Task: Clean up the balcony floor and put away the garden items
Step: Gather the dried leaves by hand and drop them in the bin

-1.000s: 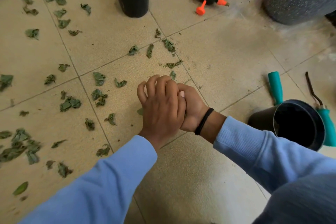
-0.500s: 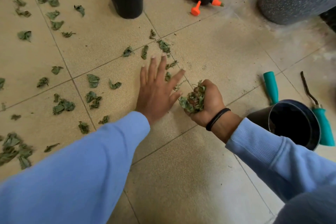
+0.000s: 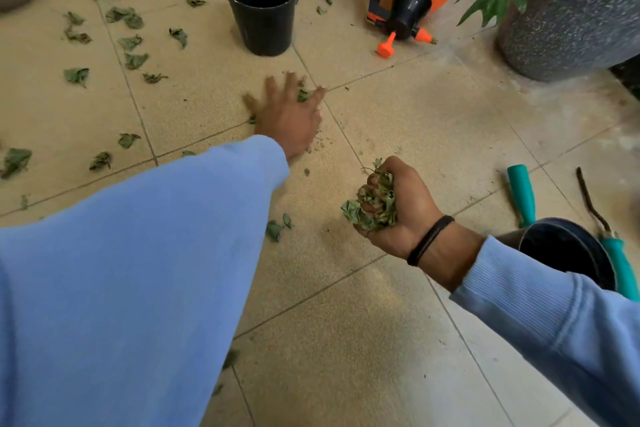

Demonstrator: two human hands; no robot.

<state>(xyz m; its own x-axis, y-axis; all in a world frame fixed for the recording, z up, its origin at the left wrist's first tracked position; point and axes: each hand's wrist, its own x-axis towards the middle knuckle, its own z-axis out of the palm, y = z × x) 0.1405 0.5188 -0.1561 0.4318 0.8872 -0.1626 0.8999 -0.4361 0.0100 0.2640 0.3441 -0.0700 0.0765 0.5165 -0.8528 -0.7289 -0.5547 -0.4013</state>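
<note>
Right hand (image 3: 398, 208) clutches a bunch of crumpled, dry green leaves (image 3: 372, 206); left hand (image 3: 287, 114), fingers spread flat, presses the floor (image 3: 381, 322) ahead, leaf (image 3: 303, 95) beneath.

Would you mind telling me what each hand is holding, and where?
The right hand grips a clump of leaves in its fist; the left hand holds nothing.

My left hand (image 3: 289, 114) reaches out toward 12 o'clock, fingers (image 3: 273, 85) spread flat, palm down. My right hand (image 3: 398, 208) sits at 3 o'clock, palm up, fingers curled tight.
</note>
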